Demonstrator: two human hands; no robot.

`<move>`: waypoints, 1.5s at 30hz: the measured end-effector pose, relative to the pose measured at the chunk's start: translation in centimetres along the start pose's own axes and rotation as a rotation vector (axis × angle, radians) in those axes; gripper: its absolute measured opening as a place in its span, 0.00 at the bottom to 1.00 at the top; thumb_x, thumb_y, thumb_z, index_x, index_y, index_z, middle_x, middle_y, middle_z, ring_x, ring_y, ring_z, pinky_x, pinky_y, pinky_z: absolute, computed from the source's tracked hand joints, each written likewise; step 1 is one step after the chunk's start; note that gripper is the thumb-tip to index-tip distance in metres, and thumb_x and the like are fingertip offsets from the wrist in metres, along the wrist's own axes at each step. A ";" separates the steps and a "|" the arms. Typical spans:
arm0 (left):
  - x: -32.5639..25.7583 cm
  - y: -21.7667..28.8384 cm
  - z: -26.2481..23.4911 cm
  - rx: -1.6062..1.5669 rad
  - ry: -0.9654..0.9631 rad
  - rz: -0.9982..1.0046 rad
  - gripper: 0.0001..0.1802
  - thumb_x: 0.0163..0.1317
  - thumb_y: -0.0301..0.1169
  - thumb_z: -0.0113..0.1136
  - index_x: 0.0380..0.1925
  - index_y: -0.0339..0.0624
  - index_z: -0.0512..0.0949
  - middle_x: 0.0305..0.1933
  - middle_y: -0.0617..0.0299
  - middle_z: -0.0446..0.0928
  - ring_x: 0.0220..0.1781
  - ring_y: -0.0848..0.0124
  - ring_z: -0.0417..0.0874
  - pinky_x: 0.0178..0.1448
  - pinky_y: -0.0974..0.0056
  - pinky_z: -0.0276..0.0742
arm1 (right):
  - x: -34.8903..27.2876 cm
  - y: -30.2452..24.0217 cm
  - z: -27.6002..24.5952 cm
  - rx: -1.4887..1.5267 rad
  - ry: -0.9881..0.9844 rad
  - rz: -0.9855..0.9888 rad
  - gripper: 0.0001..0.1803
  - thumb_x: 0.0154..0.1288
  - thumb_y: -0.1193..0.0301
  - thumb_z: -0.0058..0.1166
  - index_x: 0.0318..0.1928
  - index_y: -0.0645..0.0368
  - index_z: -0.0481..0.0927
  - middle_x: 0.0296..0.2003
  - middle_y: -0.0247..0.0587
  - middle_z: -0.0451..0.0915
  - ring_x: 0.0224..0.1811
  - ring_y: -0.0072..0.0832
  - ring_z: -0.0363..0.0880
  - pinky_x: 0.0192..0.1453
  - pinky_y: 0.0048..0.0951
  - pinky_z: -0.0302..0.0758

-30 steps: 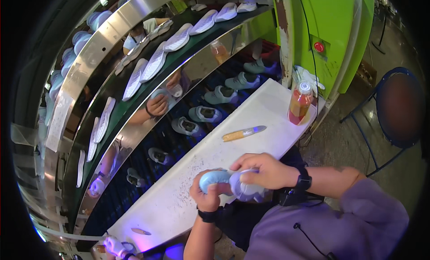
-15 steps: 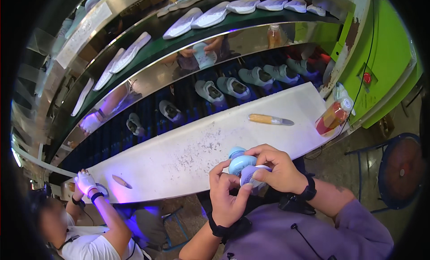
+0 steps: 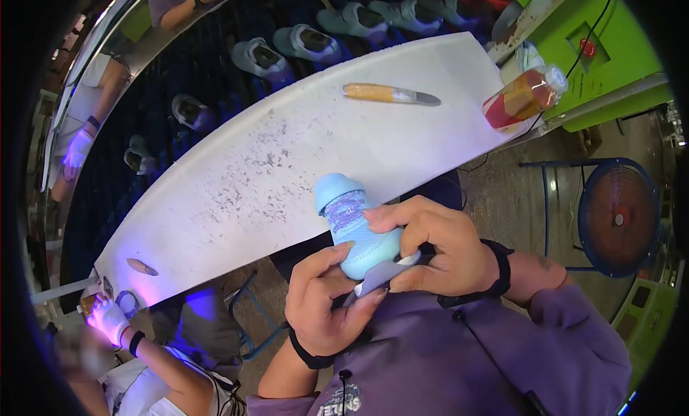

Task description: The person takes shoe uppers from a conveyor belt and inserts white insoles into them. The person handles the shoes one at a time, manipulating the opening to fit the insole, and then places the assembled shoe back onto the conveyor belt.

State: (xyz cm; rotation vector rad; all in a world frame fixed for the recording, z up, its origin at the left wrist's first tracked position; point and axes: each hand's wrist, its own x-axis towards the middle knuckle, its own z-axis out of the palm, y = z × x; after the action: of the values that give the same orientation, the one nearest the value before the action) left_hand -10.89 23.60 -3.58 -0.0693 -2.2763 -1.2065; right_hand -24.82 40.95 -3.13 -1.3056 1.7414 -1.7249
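My left hand [image 3: 321,301] and my right hand [image 3: 443,245] are closed around a small light blue shoe [image 3: 369,251] held over the near edge of the table. Its purple, glittery lace area faces up, and the light blue collar end points away from me. At the near end, the fingertips of both hands pinch a pale lilac sole [image 3: 384,274] against the toe. Part of the sole is hidden by my fingers.
On the white table [image 3: 423,140] lie a knife [image 3: 391,94] with a tan handle and a bottle of red-orange drink [image 3: 527,97]. Several shoes [image 3: 307,41] stand on the dark conveyor behind. A co-worker's gloved hand [image 3: 109,321] is at lower left. A blue-framed floor fan [image 3: 619,219] stands right.
My view has tipped downward, so the upper shelf of soles is out of sight. The shoe has turned in my hands, now showing its lace area, with the sole at the near end.
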 end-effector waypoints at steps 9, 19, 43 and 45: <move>-0.6 -0.5 -0.1 0.039 -0.050 0.016 0.21 0.54 0.31 0.77 0.30 0.35 0.70 0.54 0.40 0.75 0.42 0.63 0.85 0.43 0.63 0.84 | -0.1 1.0 0.1 0.007 -0.005 -0.018 0.21 0.58 0.62 0.74 0.30 0.59 0.72 0.51 0.51 0.80 0.59 0.52 0.81 0.62 0.46 0.79; 2.7 -1.4 1.8 0.078 0.034 0.111 0.20 0.41 0.31 0.78 0.20 0.42 0.70 0.46 0.48 0.80 0.21 0.71 0.77 0.22 0.66 0.74 | 2.4 -1.0 -2.5 -0.294 -0.169 0.026 0.21 0.71 0.59 0.57 0.51 0.66 0.80 0.50 0.49 0.82 0.57 0.46 0.80 0.66 0.44 0.70; 0.6 -2.1 -0.3 -0.127 0.272 -0.161 0.34 0.57 0.47 0.75 0.51 0.38 0.66 0.58 0.40 0.70 0.58 0.55 0.78 0.69 0.45 0.74 | 6.1 2.9 2.7 0.721 -0.059 0.122 0.31 0.57 0.51 0.68 0.50 0.64 0.76 0.45 0.41 0.78 0.49 0.30 0.76 0.57 0.31 0.72; -0.6 -2.0 -1.1 -0.208 0.290 -0.318 0.35 0.57 0.53 0.73 0.46 0.38 0.66 0.53 0.43 0.75 0.60 0.57 0.78 0.71 0.46 0.70 | 5.0 4.7 2.6 0.103 -0.068 -0.087 0.29 0.46 0.59 0.78 0.43 0.60 0.77 0.41 0.41 0.77 0.44 0.35 0.76 0.50 0.32 0.73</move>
State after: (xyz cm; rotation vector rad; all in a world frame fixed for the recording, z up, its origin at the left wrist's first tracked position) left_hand -10.45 21.69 -4.86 0.3797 -1.9507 -1.5041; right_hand -26.98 34.68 -6.27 -1.3959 1.5587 -1.7709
